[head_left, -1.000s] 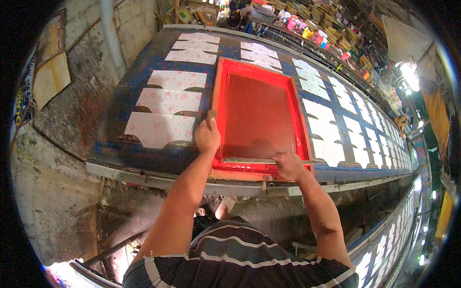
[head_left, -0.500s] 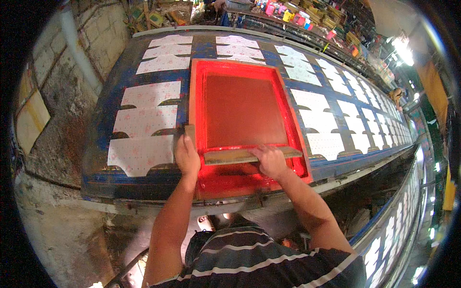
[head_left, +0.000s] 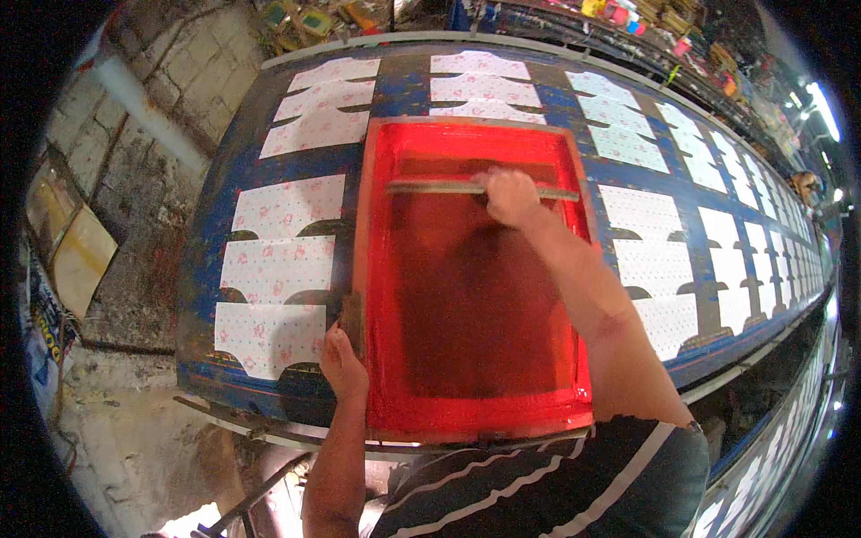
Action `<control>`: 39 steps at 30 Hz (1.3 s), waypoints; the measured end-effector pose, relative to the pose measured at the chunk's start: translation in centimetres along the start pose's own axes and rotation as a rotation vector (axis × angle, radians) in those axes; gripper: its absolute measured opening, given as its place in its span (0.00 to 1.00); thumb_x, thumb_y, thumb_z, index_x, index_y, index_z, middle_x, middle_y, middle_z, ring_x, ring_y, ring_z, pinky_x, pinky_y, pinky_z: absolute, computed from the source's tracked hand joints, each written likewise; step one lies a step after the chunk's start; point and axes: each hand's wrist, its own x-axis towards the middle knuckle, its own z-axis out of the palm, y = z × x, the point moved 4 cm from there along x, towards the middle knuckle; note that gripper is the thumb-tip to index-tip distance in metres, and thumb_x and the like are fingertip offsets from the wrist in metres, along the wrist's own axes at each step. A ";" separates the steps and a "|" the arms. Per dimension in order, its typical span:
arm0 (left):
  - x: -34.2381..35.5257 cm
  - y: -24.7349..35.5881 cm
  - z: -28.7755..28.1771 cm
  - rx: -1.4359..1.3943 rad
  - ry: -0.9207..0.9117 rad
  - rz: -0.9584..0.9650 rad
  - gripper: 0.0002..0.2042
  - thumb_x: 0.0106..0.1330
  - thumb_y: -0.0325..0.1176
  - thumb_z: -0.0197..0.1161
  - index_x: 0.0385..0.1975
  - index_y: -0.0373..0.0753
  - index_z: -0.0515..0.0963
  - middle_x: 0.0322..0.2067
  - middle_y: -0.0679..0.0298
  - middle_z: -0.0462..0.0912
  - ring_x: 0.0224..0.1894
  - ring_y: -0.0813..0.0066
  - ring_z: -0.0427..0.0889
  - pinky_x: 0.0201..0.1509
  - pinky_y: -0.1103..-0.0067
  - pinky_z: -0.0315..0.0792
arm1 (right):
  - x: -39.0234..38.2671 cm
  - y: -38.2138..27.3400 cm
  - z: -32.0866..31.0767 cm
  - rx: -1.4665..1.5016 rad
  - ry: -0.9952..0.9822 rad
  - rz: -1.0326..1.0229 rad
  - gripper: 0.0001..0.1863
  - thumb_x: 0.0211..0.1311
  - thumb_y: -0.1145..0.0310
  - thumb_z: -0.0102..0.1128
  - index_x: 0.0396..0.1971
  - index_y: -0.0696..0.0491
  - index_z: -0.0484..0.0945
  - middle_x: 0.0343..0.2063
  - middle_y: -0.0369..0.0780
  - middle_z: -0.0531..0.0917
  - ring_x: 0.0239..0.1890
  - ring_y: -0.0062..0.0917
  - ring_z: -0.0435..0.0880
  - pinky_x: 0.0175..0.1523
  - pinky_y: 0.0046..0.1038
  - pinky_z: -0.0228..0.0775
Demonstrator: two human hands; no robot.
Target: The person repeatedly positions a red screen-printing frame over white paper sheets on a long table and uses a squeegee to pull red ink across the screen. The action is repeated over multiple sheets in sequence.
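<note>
Squeegee, a long wooden-backed blade, lies crosswise near the far end of the red printing screen, which rests flat on the long blue table. Right hand is clenched over the blade just right of its middle, fingers wrapped on top, arm stretched fully forward; this central grip would spread pressure evenly along the edge. Left hand rests against the near-left side of the screen frame, fingers curled onto its rim with the thumb outside, apparently to brace the frame against sliding while the blade moves. Between the two hands the mesh shows a darker, ink-wet field; beyond the right fingers only a narrow strip of mesh remains before the far frame bar. White dotted fabric pieces lie in rows just left of the left fingers, and further fabric pieces run off to the right, pressed flat to the table.
</note>
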 end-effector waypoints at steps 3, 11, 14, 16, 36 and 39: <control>-0.7 1.8 -0.3 0.121 0.037 -0.003 0.29 0.92 0.51 0.48 0.66 0.27 0.82 0.56 0.50 0.89 0.59 0.59 0.85 0.70 0.64 0.75 | 4.9 2.9 0.7 0.015 -0.025 0.007 0.27 0.61 0.72 0.65 0.62 0.44 0.88 0.48 0.47 0.93 0.51 0.47 0.94 0.56 0.52 0.87; -0.5 2.7 -0.1 0.149 0.040 -0.007 0.28 0.92 0.50 0.48 0.66 0.28 0.82 0.54 0.50 0.90 0.58 0.59 0.86 0.68 0.65 0.76 | 11.7 8.5 0.7 0.095 0.015 -0.017 0.16 0.66 0.68 0.64 0.52 0.50 0.89 0.48 0.53 0.93 0.54 0.52 0.93 0.59 0.55 0.85; -0.6 2.3 -0.1 0.134 0.043 -0.001 0.28 0.92 0.49 0.48 0.66 0.28 0.82 0.54 0.50 0.90 0.58 0.60 0.86 0.68 0.65 0.76 | 11.8 8.9 0.8 0.116 -0.011 -0.049 0.16 0.64 0.69 0.64 0.50 0.50 0.90 0.47 0.53 0.93 0.53 0.54 0.93 0.59 0.57 0.85; -0.7 1.9 -0.2 0.166 0.035 -0.019 0.27 0.92 0.49 0.49 0.66 0.28 0.82 0.54 0.48 0.91 0.57 0.56 0.87 0.68 0.63 0.77 | 11.6 8.6 0.4 0.119 -0.067 -0.065 0.19 0.59 0.70 0.63 0.51 0.48 0.91 0.45 0.53 0.93 0.52 0.54 0.93 0.60 0.56 0.84; 1.0 2.3 0.5 0.197 0.043 0.213 0.28 0.88 0.49 0.57 0.70 0.25 0.79 0.68 0.38 0.81 0.72 0.40 0.79 0.80 0.57 0.68 | -20.3 -11.4 -6.8 0.173 -0.179 -0.087 0.15 0.58 0.68 0.66 0.44 0.46 0.92 0.38 0.48 0.94 0.44 0.50 0.95 0.50 0.55 0.88; 1.0 1.8 0.3 0.174 0.055 0.243 0.28 0.87 0.48 0.59 0.67 0.25 0.80 0.65 0.37 0.83 0.70 0.41 0.80 0.78 0.56 0.70 | -25.4 -14.4 -7.2 0.186 -0.229 -0.066 0.17 0.57 0.68 0.66 0.46 0.45 0.92 0.38 0.47 0.94 0.44 0.50 0.94 0.50 0.55 0.88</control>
